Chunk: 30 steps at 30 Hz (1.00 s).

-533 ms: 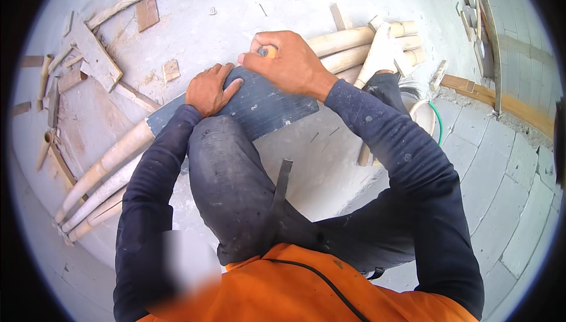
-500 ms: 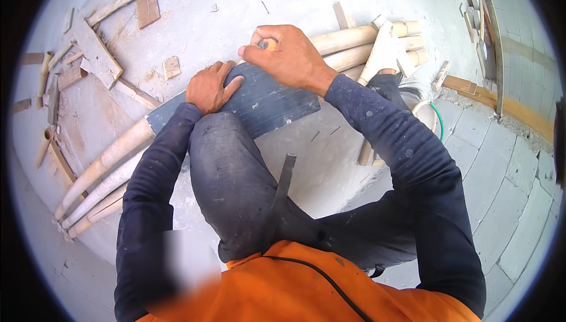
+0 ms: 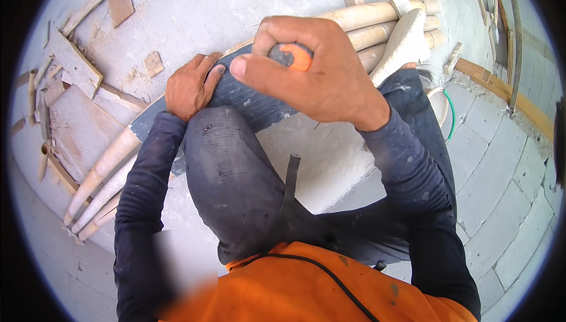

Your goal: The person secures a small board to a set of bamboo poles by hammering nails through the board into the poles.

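Since the earlier view, our right hand [image 3: 324, 65] has come up toward our eyes, bringing the orange-and-black handle [image 3: 299, 57] with it, while our left hand [image 3: 188, 89] stays on the dark board [image 3: 250, 97].

Around us, pale round poles [image 3: 359, 17] lie beneath the board and show beyond both its ends. Our bent knee [image 3: 218, 139] covers part of its near edge, and our right hand hides part of its right half. On the far right, a pale shoe [image 3: 404, 39] covers part of the poles, just beside a small wood block [image 3: 400, 4]. Wood offcuts lie on the floor [image 3: 200, 18] to the left: a reddish-brown piece [image 3: 121, 7], a small square one [image 3: 154, 64] and a wide plank [image 3: 76, 63]. Well to the right we see a green hose [image 3: 452, 110] and a long timber [image 3: 533, 119].

The handle's butt faces up at us, its long axis running roughly along our line of sight; its lower part is hidden by the hand. The board's long axis runs from near left to far right, much as the poles do.

Our right fingers are wrapped around the handle above the board; our left fingers lie along the board's far edge, and we cannot tell whether they pinch it.
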Motion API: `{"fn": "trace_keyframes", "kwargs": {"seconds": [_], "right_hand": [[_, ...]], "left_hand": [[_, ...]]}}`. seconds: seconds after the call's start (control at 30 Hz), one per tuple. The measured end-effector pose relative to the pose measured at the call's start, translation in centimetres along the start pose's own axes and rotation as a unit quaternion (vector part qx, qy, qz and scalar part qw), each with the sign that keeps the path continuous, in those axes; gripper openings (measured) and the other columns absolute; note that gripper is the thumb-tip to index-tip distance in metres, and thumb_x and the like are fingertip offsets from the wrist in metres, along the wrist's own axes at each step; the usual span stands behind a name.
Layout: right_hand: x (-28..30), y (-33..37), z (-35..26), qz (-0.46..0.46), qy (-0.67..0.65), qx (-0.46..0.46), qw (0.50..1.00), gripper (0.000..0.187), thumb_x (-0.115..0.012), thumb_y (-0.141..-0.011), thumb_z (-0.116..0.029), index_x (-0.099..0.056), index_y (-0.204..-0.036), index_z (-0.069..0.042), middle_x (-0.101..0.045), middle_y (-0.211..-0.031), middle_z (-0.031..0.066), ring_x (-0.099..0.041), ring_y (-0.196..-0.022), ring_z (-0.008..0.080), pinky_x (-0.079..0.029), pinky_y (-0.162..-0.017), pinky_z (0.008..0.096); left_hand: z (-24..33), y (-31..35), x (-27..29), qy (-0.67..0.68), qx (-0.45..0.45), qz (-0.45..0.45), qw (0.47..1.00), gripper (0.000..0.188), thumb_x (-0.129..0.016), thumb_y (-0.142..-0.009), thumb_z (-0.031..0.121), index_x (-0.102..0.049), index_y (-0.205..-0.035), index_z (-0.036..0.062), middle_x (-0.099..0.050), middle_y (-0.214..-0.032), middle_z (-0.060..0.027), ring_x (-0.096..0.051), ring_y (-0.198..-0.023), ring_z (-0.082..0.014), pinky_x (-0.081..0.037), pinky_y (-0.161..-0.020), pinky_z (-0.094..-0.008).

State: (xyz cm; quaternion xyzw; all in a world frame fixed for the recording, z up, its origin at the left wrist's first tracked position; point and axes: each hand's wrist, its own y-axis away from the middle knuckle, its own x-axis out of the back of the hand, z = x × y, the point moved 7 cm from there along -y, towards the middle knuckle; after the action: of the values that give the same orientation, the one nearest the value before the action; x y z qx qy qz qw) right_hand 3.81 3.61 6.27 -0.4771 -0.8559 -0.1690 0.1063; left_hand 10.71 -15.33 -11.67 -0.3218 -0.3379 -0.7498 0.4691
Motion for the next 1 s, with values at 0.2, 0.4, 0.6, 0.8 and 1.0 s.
{"fn": "trace_keyframes", "kwargs": {"seconds": [0.2,0.4,0.6,0.8,1.0], "right_hand": [[-0.9,-1.8,-0.5,0.005,0.077,-0.004,0.997,0.031,-0.077,-0.092,-0.034,-0.073,-0.082,-0.005,-0.071,-0.073,0.0146,-0.066,-0.067,0.0321,-0.054,-0.065,0.0376],[3.8,-2.6,2.1,0.022,-0.024,-0.074,0.997,0.030,-0.080,-0.095,-0.038,-0.077,-0.081,-0.011,-0.062,-0.066,-0.0045,-0.057,-0.058,0.0048,-0.043,-0.052,0.0244],[-4.5,-2.6,-0.1,-0.013,0.159,0.020,0.987,0.031,-0.073,-0.096,-0.036,-0.074,-0.085,-0.007,-0.070,-0.076,0.0125,-0.066,-0.067,0.0307,-0.054,-0.067,0.0403],[2.2,-2.2,1.5,0.058,0.118,0.031,0.991,0.027,-0.069,-0.102,-0.029,-0.076,-0.088,-0.007,-0.072,-0.074,0.0035,-0.064,-0.064,0.0200,-0.050,-0.059,0.0341],[-3.9,-4.6,0.7,0.008,0.118,-0.013,0.993,0.039,-0.073,-0.092,-0.042,-0.077,-0.084,-0.005,-0.070,-0.070,0.0144,-0.066,-0.064,0.0290,-0.054,-0.063,0.0422]], "left_hand": [[-0.2,-0.9,-0.6,-0.030,0.007,-0.002,1.000,0.038,-0.053,-0.112,0.041,-0.071,-0.131,0.0130,-0.073,-0.112,-0.0111,-0.074,-0.095,-0.0361,-0.059,-0.083,-0.0466],[-1.2,0.0,0.2,0.010,0.024,0.028,0.999,0.042,-0.047,-0.114,0.045,-0.072,-0.128,0.0142,-0.076,-0.106,-0.0117,-0.075,-0.090,-0.0365,-0.060,-0.079,-0.0477],[-1.7,0.1,-0.6,-0.004,0.005,0.012,1.000,0.045,-0.044,-0.115,0.048,-0.073,-0.124,0.0152,-0.077,-0.103,-0.0143,-0.076,-0.092,-0.0394,-0.060,-0.081,-0.0501],[-1.1,-1.0,0.2,0.022,0.057,-0.007,0.998,0.047,-0.042,-0.115,0.047,-0.074,-0.124,0.0141,-0.077,-0.103,-0.0155,-0.075,-0.092,-0.0406,-0.059,-0.082,-0.0512],[-2.6,0.1,-0.7,-0.001,0.049,0.009,0.999,0.045,-0.044,-0.115,0.046,-0.075,-0.124,0.0146,-0.076,-0.100,-0.0151,-0.075,-0.089,-0.0381,-0.059,-0.080,-0.0499]]}}
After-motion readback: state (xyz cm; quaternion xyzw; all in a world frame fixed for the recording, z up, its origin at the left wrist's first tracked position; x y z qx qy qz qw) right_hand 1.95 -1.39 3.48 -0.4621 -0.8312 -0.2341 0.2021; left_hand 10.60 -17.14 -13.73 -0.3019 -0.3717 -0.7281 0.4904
